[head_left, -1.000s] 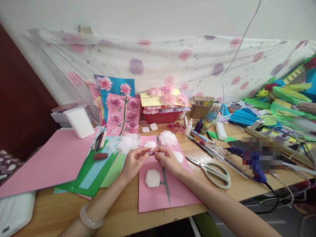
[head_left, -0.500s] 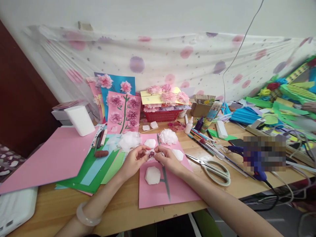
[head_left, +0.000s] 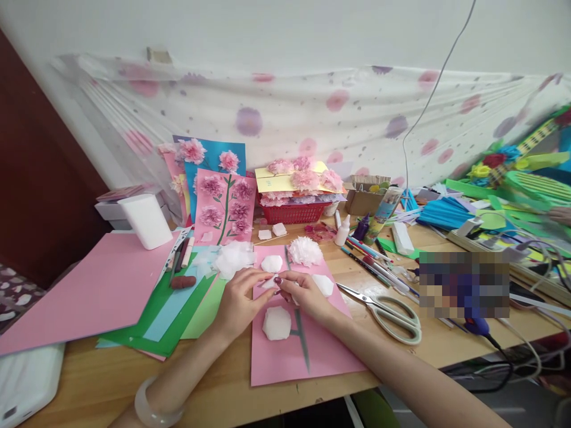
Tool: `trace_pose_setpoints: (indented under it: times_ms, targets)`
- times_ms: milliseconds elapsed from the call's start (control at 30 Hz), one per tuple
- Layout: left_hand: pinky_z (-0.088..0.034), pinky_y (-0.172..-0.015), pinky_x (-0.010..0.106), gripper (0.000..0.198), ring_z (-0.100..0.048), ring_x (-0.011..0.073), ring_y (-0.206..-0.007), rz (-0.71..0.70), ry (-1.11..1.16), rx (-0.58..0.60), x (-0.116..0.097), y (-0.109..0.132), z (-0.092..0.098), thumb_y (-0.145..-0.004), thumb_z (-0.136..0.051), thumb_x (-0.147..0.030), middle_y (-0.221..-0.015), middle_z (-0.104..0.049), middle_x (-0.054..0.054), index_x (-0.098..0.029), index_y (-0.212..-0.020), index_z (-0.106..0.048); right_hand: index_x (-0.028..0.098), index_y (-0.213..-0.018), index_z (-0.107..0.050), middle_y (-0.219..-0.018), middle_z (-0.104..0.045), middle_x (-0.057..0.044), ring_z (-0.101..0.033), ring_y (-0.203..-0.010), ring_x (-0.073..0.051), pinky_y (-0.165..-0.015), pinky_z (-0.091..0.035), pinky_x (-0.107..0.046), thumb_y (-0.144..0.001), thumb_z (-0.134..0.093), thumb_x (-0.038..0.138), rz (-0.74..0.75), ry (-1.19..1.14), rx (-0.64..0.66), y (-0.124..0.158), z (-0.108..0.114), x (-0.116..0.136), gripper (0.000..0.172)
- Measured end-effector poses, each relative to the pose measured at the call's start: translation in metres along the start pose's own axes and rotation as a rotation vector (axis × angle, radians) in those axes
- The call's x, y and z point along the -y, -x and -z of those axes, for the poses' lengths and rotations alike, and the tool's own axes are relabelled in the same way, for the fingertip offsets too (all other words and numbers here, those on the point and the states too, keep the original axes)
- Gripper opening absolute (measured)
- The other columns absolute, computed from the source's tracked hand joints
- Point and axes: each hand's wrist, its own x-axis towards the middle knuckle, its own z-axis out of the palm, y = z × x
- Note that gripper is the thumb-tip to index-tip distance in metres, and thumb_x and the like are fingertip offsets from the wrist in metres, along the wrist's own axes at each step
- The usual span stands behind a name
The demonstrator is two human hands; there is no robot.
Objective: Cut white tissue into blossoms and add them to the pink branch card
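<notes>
My left hand (head_left: 247, 294) and my right hand (head_left: 303, 291) meet over a pink sheet (head_left: 272, 365), their fingertips pinching a small piece of white paper (head_left: 269, 283). Part of that piece is hidden by the fingers. On the sheet lie a fluffy white paper flower (head_left: 306, 251), a flat white paper piece (head_left: 272, 263) above my hands, one (head_left: 322, 285) partly behind my right hand and another (head_left: 276, 323) below them. A dark green stem (head_left: 302, 342) runs down the sheet.
Scissors (head_left: 388, 312) lie right of the sheet, near pens (head_left: 375, 267) and a partly blurred glue gun (head_left: 475, 324). White tissue (head_left: 234, 258) and green paper (head_left: 154, 342) are left. A red basket (head_left: 292, 213) stands behind. Another person's hand (head_left: 561, 215) shows far right.
My fingertips have shifted slightly on the white paper piece, and my left fingers and thumb are spread a little wider. The whole view has moved slightly.
</notes>
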Motion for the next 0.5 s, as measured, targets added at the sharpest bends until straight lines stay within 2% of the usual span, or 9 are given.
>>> trace_pose_setpoints:
  times_ms: [133,333,500]
  targets:
    - [-0.053,-0.08,0.033,0.013,-0.067,0.021,-0.085,0.025,0.001,-0.017,0.0012,0.0016,-0.001,-0.076,-0.066,-0.02,-0.088,-0.074,0.004,-0.022,-0.088,-0.07,0.018,-0.069,-0.059,-0.05,-0.04,0.004,-0.033,-0.045,-0.009,-0.043,-0.021,-0.024,-0.082,-0.049,0.036,-0.026,-0.092,0.023,0.0,-0.0002,0.0005,0.025]
    - [-0.054,-0.074,0.028,0.004,-0.07,0.0175,-0.078,0.148,0.029,-0.055,0.0035,0.0044,0.0004,-0.078,-0.061,-0.019,-0.08,-0.072,0.0,-0.021,-0.076,-0.061,0.016,-0.076,-0.062,-0.051,-0.04,0.005,-0.031,-0.043,-0.008,-0.04,-0.019,-0.023,-0.08,-0.053,0.036,-0.044,-0.12,0.035,0.0021,-0.0003,0.0041,0.023]
    - [-0.054,-0.072,0.026,0.006,-0.07,0.0163,-0.075,0.143,0.078,-0.038,0.0019,0.0044,0.0002,-0.078,-0.062,-0.018,-0.078,-0.072,-0.001,-0.021,-0.074,-0.059,0.015,-0.074,-0.061,-0.048,-0.039,0.006,-0.03,-0.041,-0.007,-0.039,-0.019,-0.022,-0.076,-0.056,0.037,-0.058,-0.091,0.029,0.0024,-0.0001,0.0069,0.023]
